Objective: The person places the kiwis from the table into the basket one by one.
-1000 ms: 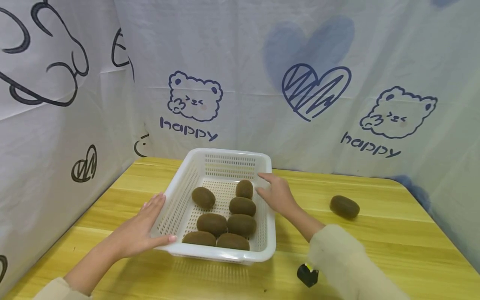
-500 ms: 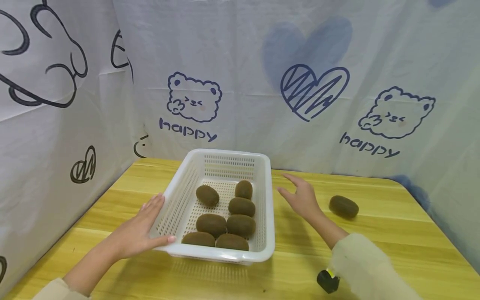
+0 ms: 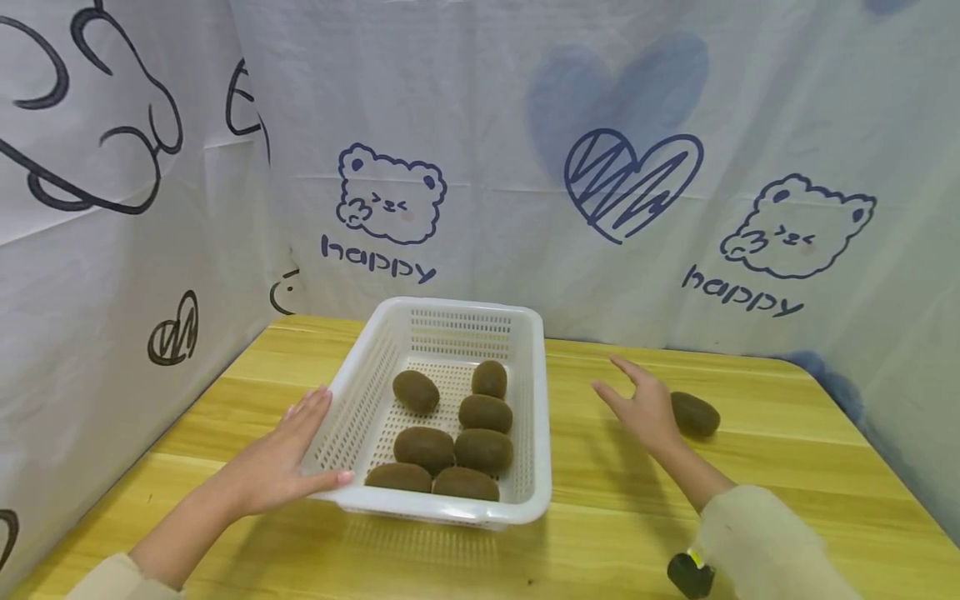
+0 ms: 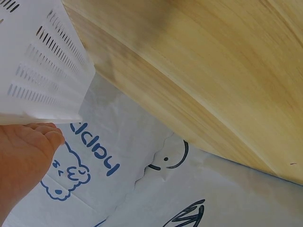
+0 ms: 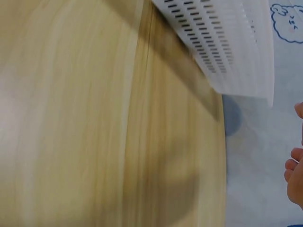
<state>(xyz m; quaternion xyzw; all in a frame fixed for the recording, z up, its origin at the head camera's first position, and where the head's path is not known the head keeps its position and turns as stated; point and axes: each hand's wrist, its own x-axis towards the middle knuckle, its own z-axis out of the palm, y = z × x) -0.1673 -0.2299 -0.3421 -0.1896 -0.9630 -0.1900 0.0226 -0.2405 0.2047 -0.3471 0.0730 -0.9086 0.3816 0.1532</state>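
A white perforated plastic basket [image 3: 542, 417] stands on the table with several brown kiwis in it, one kiwi [image 3: 416, 392] lying apart on its left side. My left hand [image 3: 266, 467] rests along the basket's left rim, fingers straight and thumb at the front corner. In the left wrist view that hand [image 4: 26, 151] shows right at the basket's rim. To the right of the basket, my right hand [image 3: 647, 410] hovers over the table, thumb and fingers spread and holding nothing. A single kiwi [image 3: 697, 415] lies just beyond it, partly covered by the hand.
The yellow wood-grain table [image 3: 810, 500] ends at the back against a white cloth [image 3: 495, 225] printed with hearts and bear faces. More of that cloth hangs on the left and right. A small black object [image 3: 690, 575] shows by the right sleeve.
My right hand has moved right, from the basket's right rim to beside the lone kiwi. The kiwi at the basket's left has shifted slightly right. My left hand has stayed at the rim.
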